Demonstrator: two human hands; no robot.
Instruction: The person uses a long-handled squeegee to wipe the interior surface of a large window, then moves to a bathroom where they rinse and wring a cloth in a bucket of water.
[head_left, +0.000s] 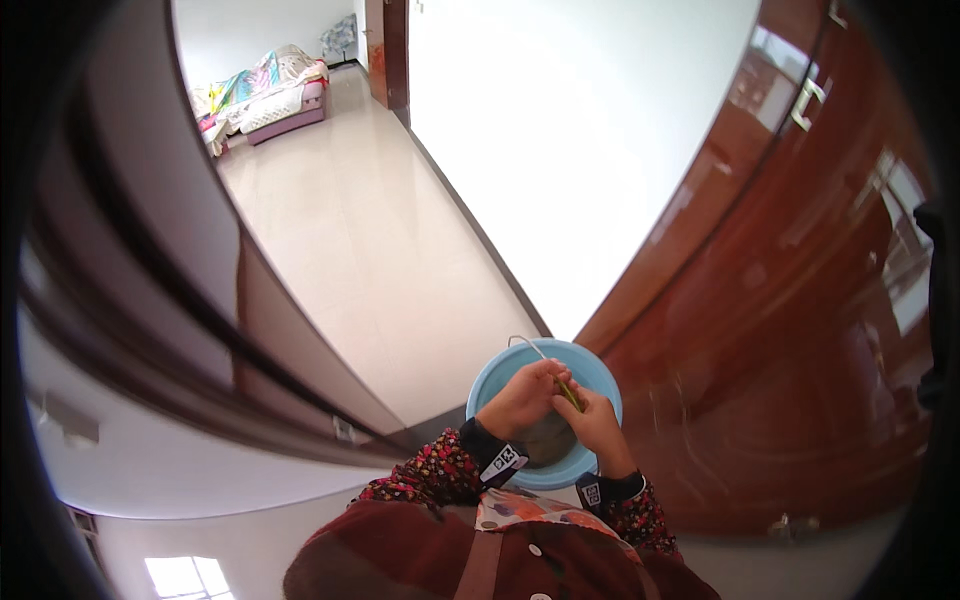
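A light blue plastic bucket or basin (486, 375) stands below me, with something dark, perhaps water, in its lower part. Both hands meet over its opening. My left hand (523, 399) curls around one end of a narrow yellow-green item (570, 394). On its other end closes my right hand (598, 426). Fingers cover most of this item, so whether it is a cloth or a handle cannot be told. A thin pale wire (529, 342), bent at its end, reaches past the far rim from beside my left hand.
To the right is a glossy reddish-brown wooden door (720, 360) with a metal handle (808, 105). A dark door frame (270, 322) borders the left. Beyond lie a tiled floor (360, 247), a white wall (555, 150) and a bed (285, 124) with bedding.
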